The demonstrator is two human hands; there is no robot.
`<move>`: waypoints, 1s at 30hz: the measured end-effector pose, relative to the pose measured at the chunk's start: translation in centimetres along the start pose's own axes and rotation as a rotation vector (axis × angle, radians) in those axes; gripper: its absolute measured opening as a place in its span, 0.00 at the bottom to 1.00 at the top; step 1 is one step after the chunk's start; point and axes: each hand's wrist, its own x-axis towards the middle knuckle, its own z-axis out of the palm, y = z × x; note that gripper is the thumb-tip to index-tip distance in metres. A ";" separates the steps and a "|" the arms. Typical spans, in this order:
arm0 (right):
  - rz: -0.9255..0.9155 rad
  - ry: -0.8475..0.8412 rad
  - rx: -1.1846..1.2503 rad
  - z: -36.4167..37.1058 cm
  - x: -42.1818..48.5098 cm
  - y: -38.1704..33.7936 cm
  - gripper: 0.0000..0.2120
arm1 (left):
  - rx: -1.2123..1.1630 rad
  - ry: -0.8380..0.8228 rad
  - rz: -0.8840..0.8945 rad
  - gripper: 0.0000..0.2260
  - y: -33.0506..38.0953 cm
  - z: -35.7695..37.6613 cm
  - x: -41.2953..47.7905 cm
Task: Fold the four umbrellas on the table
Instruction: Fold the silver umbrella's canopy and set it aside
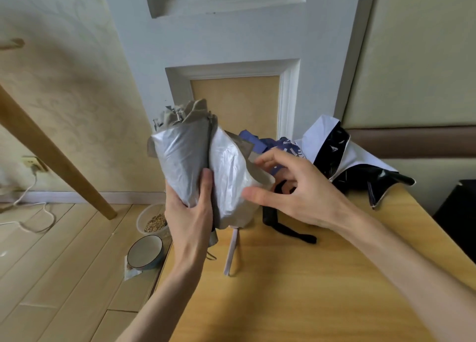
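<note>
My left hand [192,210] grips a collapsed umbrella [185,156] with silver lining and khaki fabric, held upright above the table's left edge. Its panels bunch into loose folds, and a pale strap [231,251] hangs from it down to the tabletop. My right hand [291,187] reaches in from the right, thumb pressed on a silver panel and fingers spread behind the fabric. Behind that hand lies a blue patterned umbrella [260,142]. A white and black umbrella [342,156] sprawls unfolded at the table's far right, with a black strap [288,229] trailing forward.
The wooden table [296,290] fills the lower right. On the floor at left stand a blue-rimmed bowl [145,251] and a plastic tub of grain [152,219]. A slanted wooden leg [51,151] and a white cable [31,207] cross the left side. A panelled door stands behind.
</note>
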 end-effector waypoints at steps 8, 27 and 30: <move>-0.051 0.034 -0.062 0.6 -0.8 2.4 0.17 | 0.049 0.019 0.035 0.17 -1.4 0.2 0.5; 0.101 0.178 0.054 -5.8 -0.9 4.6 0.06 | 0.039 -0.251 -0.102 0.28 -2.8 -0.1 1.5; 0.185 0.237 0.231 -6.3 -1.1 5.0 0.06 | 0.012 -0.285 -0.115 0.28 -2.6 0.0 1.3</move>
